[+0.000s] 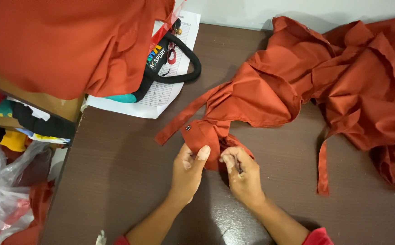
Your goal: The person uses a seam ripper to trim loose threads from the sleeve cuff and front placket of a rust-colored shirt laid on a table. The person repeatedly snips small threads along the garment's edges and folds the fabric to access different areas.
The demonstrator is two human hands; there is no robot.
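Note:
A rust-orange garment (297,77) lies crumpled across a dark brown table (116,181), with straps trailing off it. My left hand (188,170) pinches a folded tab of this fabric that carries a small metal snap (188,128). My right hand (243,172) grips the same piece of cloth just to the right and holds a small dark tool, mostly hidden between the fingers. Both hands sit close together near the table's middle.
A heap of orange cloth (61,41) fills the upper left, over a black-handled bag (175,63) and a printed paper sheet (161,97). A cardboard box (34,102) with mixed clothes and clear plastic bags (2,190) sit beyond the table's left edge.

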